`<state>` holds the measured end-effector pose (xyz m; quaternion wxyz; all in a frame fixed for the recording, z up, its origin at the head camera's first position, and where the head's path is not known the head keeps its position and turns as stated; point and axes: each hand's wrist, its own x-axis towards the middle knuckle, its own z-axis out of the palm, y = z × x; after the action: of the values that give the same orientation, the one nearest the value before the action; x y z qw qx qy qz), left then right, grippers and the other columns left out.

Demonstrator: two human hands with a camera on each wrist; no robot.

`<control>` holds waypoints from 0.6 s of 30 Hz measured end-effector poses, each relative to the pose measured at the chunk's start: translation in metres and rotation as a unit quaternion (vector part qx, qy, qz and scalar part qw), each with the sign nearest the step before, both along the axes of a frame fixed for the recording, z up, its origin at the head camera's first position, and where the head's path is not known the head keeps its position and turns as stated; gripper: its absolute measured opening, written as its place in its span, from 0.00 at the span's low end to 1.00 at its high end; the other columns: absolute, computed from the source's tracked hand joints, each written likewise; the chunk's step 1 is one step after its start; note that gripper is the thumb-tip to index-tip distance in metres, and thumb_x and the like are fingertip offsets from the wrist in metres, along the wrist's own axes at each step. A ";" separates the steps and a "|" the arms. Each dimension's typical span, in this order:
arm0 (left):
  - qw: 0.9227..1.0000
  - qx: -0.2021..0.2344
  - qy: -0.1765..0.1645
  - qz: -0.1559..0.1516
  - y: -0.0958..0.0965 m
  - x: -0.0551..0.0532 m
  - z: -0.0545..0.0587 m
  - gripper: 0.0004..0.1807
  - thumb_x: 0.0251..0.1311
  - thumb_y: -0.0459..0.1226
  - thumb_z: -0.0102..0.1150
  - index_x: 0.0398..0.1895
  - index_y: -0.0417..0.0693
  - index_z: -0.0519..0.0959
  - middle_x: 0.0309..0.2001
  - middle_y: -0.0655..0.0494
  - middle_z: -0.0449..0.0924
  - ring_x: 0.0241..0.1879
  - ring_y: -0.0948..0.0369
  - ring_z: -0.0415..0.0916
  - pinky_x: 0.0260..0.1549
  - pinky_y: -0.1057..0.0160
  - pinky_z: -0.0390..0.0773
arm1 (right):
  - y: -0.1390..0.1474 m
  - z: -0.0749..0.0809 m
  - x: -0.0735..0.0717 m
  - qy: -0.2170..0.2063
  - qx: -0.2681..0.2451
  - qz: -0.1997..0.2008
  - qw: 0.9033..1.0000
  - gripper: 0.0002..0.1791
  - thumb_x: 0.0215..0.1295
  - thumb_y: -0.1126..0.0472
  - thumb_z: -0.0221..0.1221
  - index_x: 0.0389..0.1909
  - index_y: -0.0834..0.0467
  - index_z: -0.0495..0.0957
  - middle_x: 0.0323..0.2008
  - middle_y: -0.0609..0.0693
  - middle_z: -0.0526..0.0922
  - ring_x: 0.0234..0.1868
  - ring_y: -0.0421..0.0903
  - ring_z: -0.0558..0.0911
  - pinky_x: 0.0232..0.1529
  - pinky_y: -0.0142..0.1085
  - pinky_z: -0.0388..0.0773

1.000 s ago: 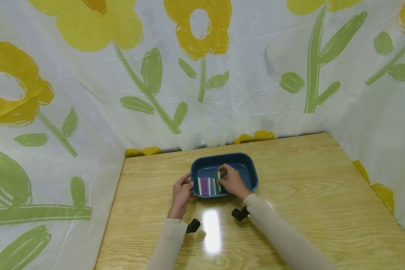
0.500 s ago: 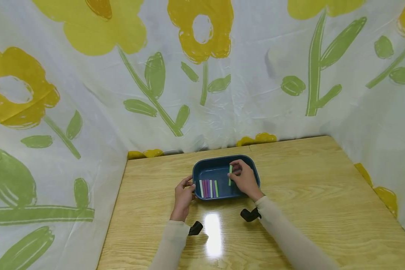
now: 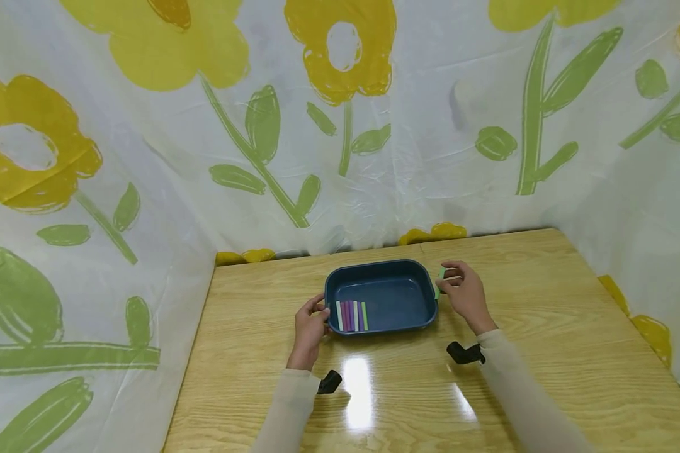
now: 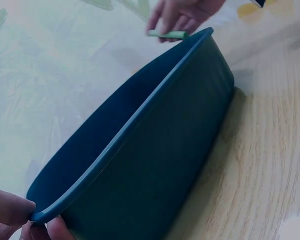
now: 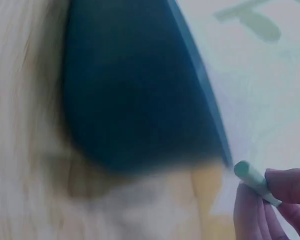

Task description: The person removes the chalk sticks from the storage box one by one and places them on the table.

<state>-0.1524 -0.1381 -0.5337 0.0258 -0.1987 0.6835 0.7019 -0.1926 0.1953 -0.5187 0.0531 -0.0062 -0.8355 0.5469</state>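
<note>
A dark blue rectangular tub (image 3: 396, 294) stands on the wooden table. Along its left inside lie several chalk sticks (image 3: 349, 316) side by side: white, pink, purple and light green. My left hand (image 3: 308, 328) pinches the tub's left rim; in the left wrist view its thumb is over the edge and fingertips are below it. Just past the tub's right rim, my right hand (image 3: 468, 297) holds a light green chalk stick (image 5: 252, 177) between thumb and fingers. The left wrist view shows that chalk near the tub's far corner.
Wood-grain tabletop (image 3: 544, 302) surrounds the tub. Behind and at both sides hangs a white cloth (image 3: 419, 157) printed with yellow flowers and green leaves. A black wrist-camera mount (image 3: 464, 353) sticks out from the right sleeve, another (image 3: 330, 382) from the left.
My right hand has lifted the green chalk from beside the row and carried it right, over the tub's right rim. My left hand has stayed at the left rim.
</note>
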 end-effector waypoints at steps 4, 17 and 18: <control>1.000 -0.002 0.003 0.001 0.000 0.000 0.000 0.23 0.73 0.24 0.52 0.70 0.36 0.75 0.49 0.45 0.70 0.32 0.57 0.73 0.27 0.65 0.78 | 0.020 -0.006 0.003 -0.012 0.014 -0.004 1.000 0.23 0.74 0.69 0.63 0.66 0.69 0.73 0.52 0.70 0.82 0.40 0.41 0.84 0.37 0.34 0.84; 1.000 0.001 0.004 0.003 0.000 0.001 -0.001 0.23 0.73 0.23 0.52 0.70 0.36 0.76 0.48 0.46 0.70 0.29 0.59 0.72 0.27 0.65 0.78 | 0.047 -0.026 0.010 -0.035 0.110 0.001 0.993 0.21 0.71 0.71 0.63 0.62 0.74 0.74 0.48 0.72 0.81 0.47 0.67 0.85 0.39 0.44 0.84; 1.000 0.000 0.004 0.003 0.000 0.000 -0.001 0.23 0.73 0.23 0.52 0.70 0.36 0.76 0.48 0.46 0.70 0.29 0.59 0.72 0.27 0.64 0.78 | 0.048 -0.027 0.010 -0.036 0.114 0.001 0.993 0.21 0.71 0.72 0.63 0.62 0.74 0.75 0.47 0.72 0.81 0.47 0.68 0.85 0.37 0.44 0.84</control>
<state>-0.1521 -0.1380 -0.5346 0.0217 -0.1979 0.6828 0.7029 -0.1826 0.2433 -0.5452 0.0222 -0.0188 -0.8938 0.4475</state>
